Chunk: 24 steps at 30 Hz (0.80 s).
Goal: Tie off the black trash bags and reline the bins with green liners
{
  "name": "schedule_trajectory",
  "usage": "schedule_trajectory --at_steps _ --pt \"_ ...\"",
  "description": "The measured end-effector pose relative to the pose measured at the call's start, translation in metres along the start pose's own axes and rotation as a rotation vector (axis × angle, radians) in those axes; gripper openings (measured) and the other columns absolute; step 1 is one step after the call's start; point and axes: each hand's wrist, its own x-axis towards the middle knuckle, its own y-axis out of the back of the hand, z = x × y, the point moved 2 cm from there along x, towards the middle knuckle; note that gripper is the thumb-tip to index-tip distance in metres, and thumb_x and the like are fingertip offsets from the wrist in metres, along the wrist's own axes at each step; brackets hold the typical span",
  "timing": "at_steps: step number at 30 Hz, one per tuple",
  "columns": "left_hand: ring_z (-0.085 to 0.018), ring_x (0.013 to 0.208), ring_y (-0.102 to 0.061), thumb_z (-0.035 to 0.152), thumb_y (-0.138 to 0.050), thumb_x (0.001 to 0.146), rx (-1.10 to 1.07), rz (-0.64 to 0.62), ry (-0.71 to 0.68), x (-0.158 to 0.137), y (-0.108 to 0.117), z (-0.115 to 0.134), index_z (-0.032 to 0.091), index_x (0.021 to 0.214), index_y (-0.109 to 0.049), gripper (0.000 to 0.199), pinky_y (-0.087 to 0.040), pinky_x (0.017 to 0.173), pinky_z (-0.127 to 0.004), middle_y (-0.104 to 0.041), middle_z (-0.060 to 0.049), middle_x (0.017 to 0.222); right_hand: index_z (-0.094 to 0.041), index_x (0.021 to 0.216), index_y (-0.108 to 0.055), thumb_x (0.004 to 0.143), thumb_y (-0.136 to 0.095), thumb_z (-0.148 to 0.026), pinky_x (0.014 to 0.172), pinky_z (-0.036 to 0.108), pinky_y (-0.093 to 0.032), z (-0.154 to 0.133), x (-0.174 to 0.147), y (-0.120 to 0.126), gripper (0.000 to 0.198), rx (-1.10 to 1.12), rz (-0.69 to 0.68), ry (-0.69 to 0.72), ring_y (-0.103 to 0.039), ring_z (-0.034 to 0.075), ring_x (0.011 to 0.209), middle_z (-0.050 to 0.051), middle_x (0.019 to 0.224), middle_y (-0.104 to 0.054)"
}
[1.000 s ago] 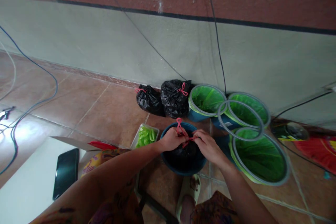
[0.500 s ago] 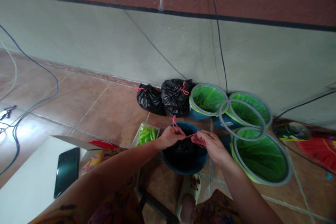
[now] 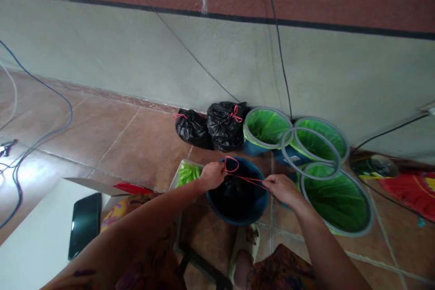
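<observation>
Over a dark blue trash bin [image 3: 263, 210], a pink drawstring [image 3: 246, 177] is stretched between my two hands. My left hand [image 3: 213, 176] pinches it above the bin's left rim, with a pink loop standing up beside the fingers. At the right rim my right hand [image 3: 281, 188] is closed on the other end. Below the string a black garbage bag [image 3: 236, 192] lies dark inside the bin, its shape hard to make out. A tray of green rolled bags [image 3: 187, 174] sits left of the bin, partly behind my left hand.
Two tied black garbage bags [image 3: 193, 130] [image 3: 224, 127] rest against the wall. Green-lined bins [image 3: 267, 127] [image 3: 321, 138] [image 3: 336, 201] stand to the right, with a loose grey ring [image 3: 283, 152] on top. A phone [image 3: 84, 224] lies on a white surface at left. Cables [image 3: 50, 131] cross the floor.
My hands have moved apart, the right one outward and slightly down, pulling the pink drawstring into a longer, tauter line across the bin.
</observation>
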Motion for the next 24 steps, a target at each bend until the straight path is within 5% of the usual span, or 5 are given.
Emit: schedule_trajectory --at_steps 5,10,13,18,24 --pt "-0.013 0.058 -0.056 0.021 -0.055 0.081 -0.316 -0.169 0.042 0.007 0.006 0.005 0.016 0.068 -0.067 0.019 -0.039 0.057 -0.023 -0.061 0.0 0.06 -0.021 0.078 -0.073 0.079 -0.054 -0.03 0.064 0.027 -0.039 -0.006 0.0 0.003 0.021 -0.009 0.017 0.029 -0.064 0.017 0.072 0.003 0.075 -0.072" --pt "-0.008 0.045 -0.045 0.022 -0.056 0.077 -0.945 -0.174 0.183 0.004 0.002 0.015 0.012 0.076 -0.07 0.017 -0.03 0.046 -0.02 -0.052 0.004 0.049 -0.021 0.082 -0.072 0.082 -0.05 -0.036 0.06 0.028 -0.038 -0.008 0.0 0.006 0.026 0.086 0.046 -0.003 -0.062 0.017 0.063 0.002 0.067 -0.068" --pt "-0.006 0.042 -0.042 0.028 -0.058 0.078 -1.132 -0.178 0.198 0.001 -0.001 0.018 0.012 0.066 -0.065 0.021 -0.028 0.043 -0.02 -0.053 0.002 0.051 -0.021 0.08 -0.071 0.081 -0.052 -0.04 0.06 0.029 -0.039 -0.01 -0.003 0.011 0.028 0.158 0.093 0.02 -0.061 0.018 0.061 0.002 0.063 -0.067" --pt "-0.007 0.049 -0.05 0.031 -0.076 0.067 -1.15 -0.242 0.079 0.001 -0.009 0.015 0.012 0.075 -0.065 0.023 -0.037 0.05 -0.02 -0.059 0.003 0.061 -0.022 0.087 -0.073 0.08 -0.06 -0.044 0.072 0.03 -0.046 -0.038 -0.016 0.018 0.026 0.391 0.136 0.249 -0.065 0.02 0.076 0.003 0.082 -0.074" --pt "-0.013 0.073 -0.06 0.026 -0.072 0.073 -0.802 -0.288 -0.23 -0.006 -0.016 0.023 0.013 0.087 -0.072 0.019 -0.045 0.069 -0.022 -0.069 -0.001 0.077 -0.023 0.094 -0.071 0.083 -0.063 -0.034 0.077 0.027 -0.048 -0.081 -0.038 0.013 0.018 0.545 -0.122 0.477 -0.065 0.016 0.083 0.002 0.09 -0.073"
